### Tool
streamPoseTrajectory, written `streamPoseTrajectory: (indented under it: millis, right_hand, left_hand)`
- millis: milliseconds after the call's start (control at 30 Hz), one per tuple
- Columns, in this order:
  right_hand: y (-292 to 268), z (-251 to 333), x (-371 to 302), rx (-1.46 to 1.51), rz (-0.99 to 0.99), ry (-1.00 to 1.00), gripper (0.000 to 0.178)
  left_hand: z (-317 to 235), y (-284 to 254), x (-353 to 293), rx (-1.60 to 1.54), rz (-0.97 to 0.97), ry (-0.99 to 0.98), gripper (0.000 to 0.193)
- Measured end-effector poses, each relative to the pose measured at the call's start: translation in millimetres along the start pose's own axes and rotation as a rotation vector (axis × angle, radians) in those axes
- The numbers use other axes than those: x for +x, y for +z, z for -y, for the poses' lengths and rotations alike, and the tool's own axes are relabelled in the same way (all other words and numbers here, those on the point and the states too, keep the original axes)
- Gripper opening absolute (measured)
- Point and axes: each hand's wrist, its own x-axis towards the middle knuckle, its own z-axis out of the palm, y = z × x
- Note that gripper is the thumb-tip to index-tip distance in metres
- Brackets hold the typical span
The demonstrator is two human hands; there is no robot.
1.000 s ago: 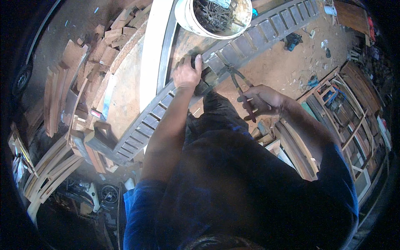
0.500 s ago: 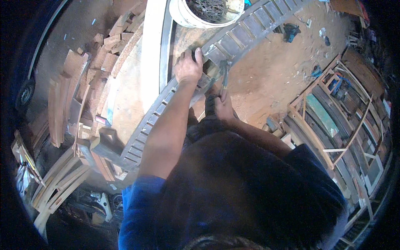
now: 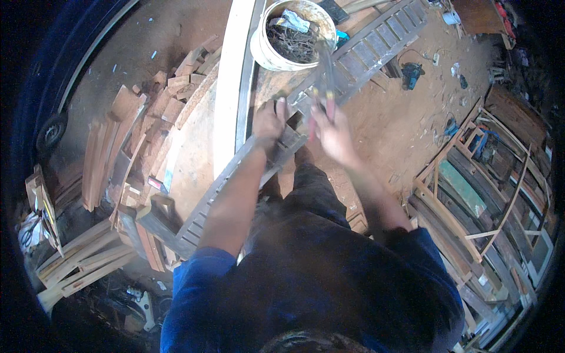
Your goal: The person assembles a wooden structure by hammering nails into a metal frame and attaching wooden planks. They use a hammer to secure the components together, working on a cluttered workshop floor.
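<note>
A long, dark wooden frame with slats (image 3: pixel 368 56) runs slantwise across the work surface, with a square opening near my hands. My left hand (image 3: pixel 269 122) is closed over its left edge, fingers bent and thumb beside the opening; the fingertips are partly hidden. In my right hand (image 3: pixel 334 134), just right of the opening, is a hand tool (image 3: pixel 323 79) with a dark end and reddish, yellow-banded grips. Motion blurs it, so its exact kind is unclear. The dark end points away from me, up beside a white bucket (image 3: pixel 268 56) of nails or similar thin metal pieces.
A long white board (image 3: pixel 231 88) lies left of the bucket. Wood offcuts (image 3: pixel 176 88) are heaped farther left. On the right stands a wooden rack (image 3: pixel 471 194) with boards. A dark power tool (image 3: pixel 412 75) rests on the dusty ground.
My right hand has risen from near my leg to beside the opening, bringing the tool up toward the bucket. My left hand stays on the frame. The whole view has shifted slightly.
</note>
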Motion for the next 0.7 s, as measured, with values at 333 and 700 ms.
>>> streamPoseTrajectory:
  millis: [333, 700]
  right_hand:
    - [-15, -3, 22, 0.494, 0.433, 0.399, 0.031]
    - [-32, -77, -118, -0.266, 0.253, 0.481, 0.038]
  left_hand:
    - [114, -99, -87, -0.138, -0.187, -0.064, 0.041]
    - [186, -116, -227, 0.039, -0.404, -0.056, 0.023]
